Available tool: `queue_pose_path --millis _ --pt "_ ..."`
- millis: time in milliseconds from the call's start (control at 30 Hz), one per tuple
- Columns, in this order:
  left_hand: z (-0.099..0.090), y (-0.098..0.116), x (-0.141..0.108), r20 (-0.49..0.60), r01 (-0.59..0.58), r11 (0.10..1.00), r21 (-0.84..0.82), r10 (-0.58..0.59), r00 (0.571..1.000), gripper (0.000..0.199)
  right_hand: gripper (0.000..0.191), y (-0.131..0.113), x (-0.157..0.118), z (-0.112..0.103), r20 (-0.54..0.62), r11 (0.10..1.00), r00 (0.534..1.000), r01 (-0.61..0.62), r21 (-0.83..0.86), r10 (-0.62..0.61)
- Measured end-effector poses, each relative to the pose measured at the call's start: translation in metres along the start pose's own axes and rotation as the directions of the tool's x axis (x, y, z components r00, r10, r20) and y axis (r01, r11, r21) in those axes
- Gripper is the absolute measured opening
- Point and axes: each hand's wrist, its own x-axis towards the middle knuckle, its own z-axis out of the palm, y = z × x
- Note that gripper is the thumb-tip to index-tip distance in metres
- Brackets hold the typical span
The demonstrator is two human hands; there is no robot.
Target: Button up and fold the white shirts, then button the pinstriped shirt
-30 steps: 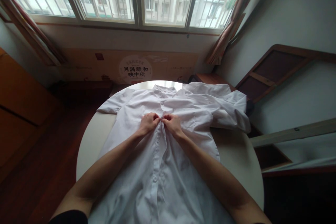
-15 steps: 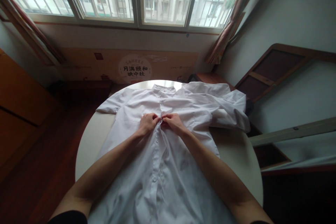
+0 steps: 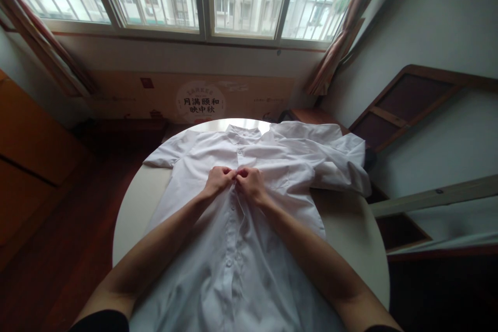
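Observation:
A white short-sleeved shirt (image 3: 194, 223) lies front side up, its collar toward the window and its buttoned front running down the middle. My left hand (image 3: 218, 179) pinches the front edge at chest height. Close against it, my right hand (image 3: 249, 182) pinches the same spot, and the fingertips of both hands meet. The button or buttonhole between the fingers is hidden. Several buttons show on the strip below the hands. The fabric is gathered slightly just under them.
The shirt is spread on a round pale table (image 3: 130, 218). More white cloth (image 3: 338, 176) is bunched at the table's right side. A barred window (image 3: 241, 0) with curtains is beyond, above a printed cardboard panel (image 3: 252, 98). A wooden frame (image 3: 404, 93) leans at the right.
My right hand has shifted a little left, and its fingers now close up against my left fingertips. My left hand and the shirt have hardly moved.

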Motion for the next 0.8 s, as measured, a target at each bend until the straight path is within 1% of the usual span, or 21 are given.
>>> queue_pose_path --millis 100,233,300,367,400,467,533,567,600,633,667,700,733,767,800 --pt "0.002 0.001 -0.002 -0.036 -0.002 1.0 0.007 0.002 0.999 0.034 0.015 -0.003 -0.006 0.003 -0.037 0.996 0.999 0.006 -0.088 -0.009" --pt "0.007 0.0 -0.003 -0.097 -0.006 0.998 0.061 0.012 0.995 0.03 0.013 -0.005 -0.01 0.006 -0.054 0.991 0.998 0.016 -0.131 -0.024" --pt "0.009 0.0 -0.003 -0.11 -0.01 0.996 0.084 0.019 0.994 0.026 0.012 -0.004 -0.011 0.007 -0.063 0.993 0.998 0.022 -0.116 -0.029" --pt "0.009 0.002 -0.004 -0.126 -0.009 0.994 0.105 0.022 0.992 0.023 0.012 -0.002 -0.009 0.007 -0.067 0.999 0.998 0.004 -0.038 -0.006" --pt "0.009 0.003 -0.004 -0.131 -0.013 0.993 0.116 0.028 0.991 0.022 0.012 0.0 -0.007 0.007 -0.048 0.999 0.999 -0.021 0.037 0.022" --pt "0.009 0.004 -0.004 -0.13 -0.046 0.99 0.13 0.063 0.99 0.022 0.016 0.003 -0.002 0.006 0.048 0.963 0.993 -0.12 0.243 0.111" --pt "0.009 0.003 -0.003 -0.103 -0.106 0.988 0.109 0.117 0.988 0.021 0.018 0.006 0.004 0.003 0.203 0.867 0.96 -0.265 0.421 0.195" --pt "0.009 0.001 -0.002 -0.088 -0.132 0.988 0.082 0.139 0.986 0.021 0.018 0.007 0.006 0.001 0.274 0.821 0.936 -0.331 0.466 0.222" --pt "0.009 -0.001 0.0 -0.073 -0.148 0.988 0.051 0.152 0.986 0.021 0.017 0.006 0.008 0.0 0.32 0.794 0.917 -0.374 0.479 0.239" --pt "0.009 -0.003 0.002 -0.061 -0.153 0.988 0.02 0.154 0.986 0.021 0.016 0.005 0.009 -0.002 0.338 0.799 0.909 -0.386 0.46 0.244" --pt "0.009 -0.005 0.003 -0.054 -0.148 0.989 -0.004 0.148 0.988 0.022 0.015 0.003 0.009 -0.003 0.323 0.84 0.917 -0.357 0.409 0.232" --pt "0.009 -0.006 0.004 -0.052 -0.137 0.99 -0.018 0.136 0.989 0.022 0.014 0.001 0.008 -0.004 0.271 0.901 0.941 -0.289 0.324 0.204" --pt "0.008 -0.007 0.005 -0.052 -0.126 0.992 -0.02 0.124 0.991 0.022 0.014 -0.001 0.006 -0.004 0.195 0.958 0.968 -0.198 0.21 0.157" --pt "0.008 -0.007 0.006 -0.049 -0.115 0.993 -0.011 0.114 0.992 0.023 0.014 -0.003 0.002 -0.004 0.122 0.992 0.988 -0.103 0.078 0.093" --pt "0.008 -0.007 0.006 -0.046 -0.103 0.995 0.008 0.104 0.994 0.022 0.015 -0.005 -0.001 -0.003 0.068 0.998 0.997 -0.024 -0.051 0.027"
